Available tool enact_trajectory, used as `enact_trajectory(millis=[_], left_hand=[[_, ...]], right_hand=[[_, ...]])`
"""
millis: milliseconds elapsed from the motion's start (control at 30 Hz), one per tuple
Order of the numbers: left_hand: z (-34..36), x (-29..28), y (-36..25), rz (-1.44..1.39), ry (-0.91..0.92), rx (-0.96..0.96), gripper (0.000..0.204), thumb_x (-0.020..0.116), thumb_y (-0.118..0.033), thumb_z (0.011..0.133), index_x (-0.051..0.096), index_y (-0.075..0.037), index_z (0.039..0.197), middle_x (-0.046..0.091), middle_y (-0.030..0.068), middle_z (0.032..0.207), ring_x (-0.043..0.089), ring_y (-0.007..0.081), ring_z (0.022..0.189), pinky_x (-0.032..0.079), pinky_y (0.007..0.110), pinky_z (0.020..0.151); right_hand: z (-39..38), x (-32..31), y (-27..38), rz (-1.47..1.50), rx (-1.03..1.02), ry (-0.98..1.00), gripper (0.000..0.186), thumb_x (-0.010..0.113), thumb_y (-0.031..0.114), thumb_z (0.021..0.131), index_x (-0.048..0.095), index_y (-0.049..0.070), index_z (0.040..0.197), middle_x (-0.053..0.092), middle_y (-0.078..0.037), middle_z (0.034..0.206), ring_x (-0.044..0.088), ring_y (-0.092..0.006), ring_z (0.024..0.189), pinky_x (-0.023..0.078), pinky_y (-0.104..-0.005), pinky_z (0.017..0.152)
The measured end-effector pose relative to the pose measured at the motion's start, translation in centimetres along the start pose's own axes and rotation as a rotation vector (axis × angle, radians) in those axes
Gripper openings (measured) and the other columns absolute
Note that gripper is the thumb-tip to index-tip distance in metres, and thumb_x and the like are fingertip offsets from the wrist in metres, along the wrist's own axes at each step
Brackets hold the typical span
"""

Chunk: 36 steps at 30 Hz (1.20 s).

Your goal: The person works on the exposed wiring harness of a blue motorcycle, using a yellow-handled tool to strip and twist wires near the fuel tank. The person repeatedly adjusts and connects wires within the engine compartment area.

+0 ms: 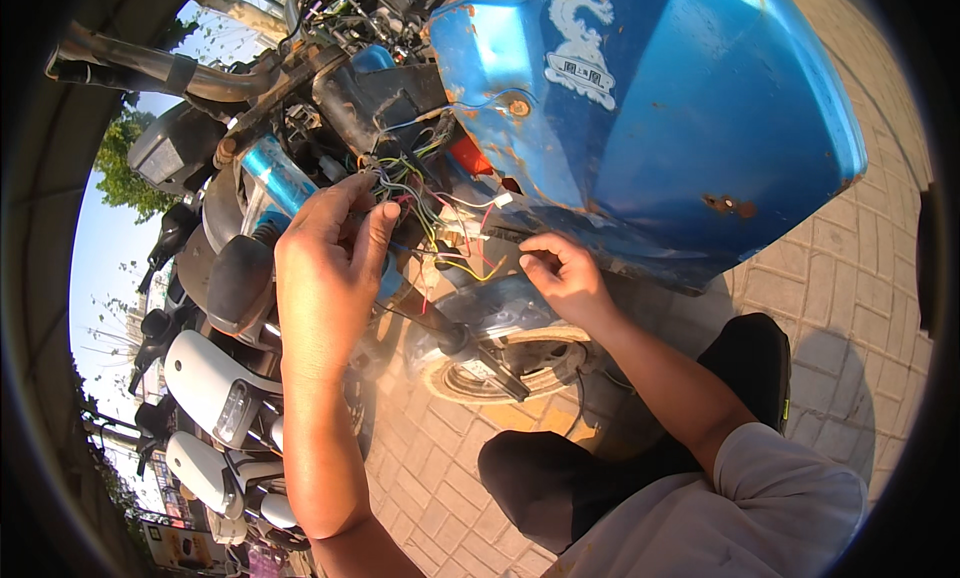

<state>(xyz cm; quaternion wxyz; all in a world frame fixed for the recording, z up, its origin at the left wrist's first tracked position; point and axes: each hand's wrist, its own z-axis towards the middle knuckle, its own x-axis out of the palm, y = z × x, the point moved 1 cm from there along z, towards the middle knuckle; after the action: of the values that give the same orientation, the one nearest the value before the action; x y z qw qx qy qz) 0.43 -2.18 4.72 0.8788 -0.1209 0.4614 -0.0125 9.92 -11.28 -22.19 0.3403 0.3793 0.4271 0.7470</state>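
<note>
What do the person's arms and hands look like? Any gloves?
No gloves: the left hand and right hand are bare, with no ring or watch showing. The left forearm and right forearm are uncovered too. A loose, plain, pale grey short sleeve covers the upper right arm; the left sleeve isn't visible.

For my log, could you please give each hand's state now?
Left hand: at the wires; grip cannot be told.
Right hand: curled near the wires; whether it holds anything cannot be told.
</note>
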Motion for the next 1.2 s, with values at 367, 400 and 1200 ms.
enact_trajectory(millis=[367,400,1200], left_hand=[[-16.4,6.7,1.0,-0.930,-0.074,-0.514,0.025,0.066,-0.019,0.100,0.068,0.004,0.108,0.071,0.0113,0.088,0.060,0.0143,0.067,0.050,0.027,0.063],[-17.5,8.5,1.1,-0.947,-0.009,-0.587,0.024,0.066,-0.019,0.100,0.068,0.004,0.107,0.071,0.0109,0.087,0.060,0.0141,0.067,0.050,0.027,0.064],[-25.6,14.8,4.5,-0.758,0.332,-0.809,0.026,0.070,-0.020,0.097,0.071,0.005,0.106,0.071,0.0078,0.086,0.062,0.0116,0.079,0.050,0.026,0.075]], right_hand=[[0.2,-0.2,-1.0,-0.034,0.028,-0.044,0.015,0.071,0.008,0.091,0.068,0.002,0.105,0.058,0.001,0.075,0.050,-0.0056,0.065,0.043,-0.0248,0.060],[0.1,-0.1,-1.3,-0.055,0.038,-0.035,0.015,0.071,0.008,0.091,0.068,0.002,0.105,0.059,0.001,0.075,0.050,-0.0056,0.065,0.043,-0.0245,0.060],[-27.9,-15.7,-21.1,-1.435,0.440,1.543,0.031,0.068,0.015,0.087,0.075,0.009,0.116,0.049,-0.016,0.143,0.050,-0.0408,0.124,0.043,-0.0700,0.090]])
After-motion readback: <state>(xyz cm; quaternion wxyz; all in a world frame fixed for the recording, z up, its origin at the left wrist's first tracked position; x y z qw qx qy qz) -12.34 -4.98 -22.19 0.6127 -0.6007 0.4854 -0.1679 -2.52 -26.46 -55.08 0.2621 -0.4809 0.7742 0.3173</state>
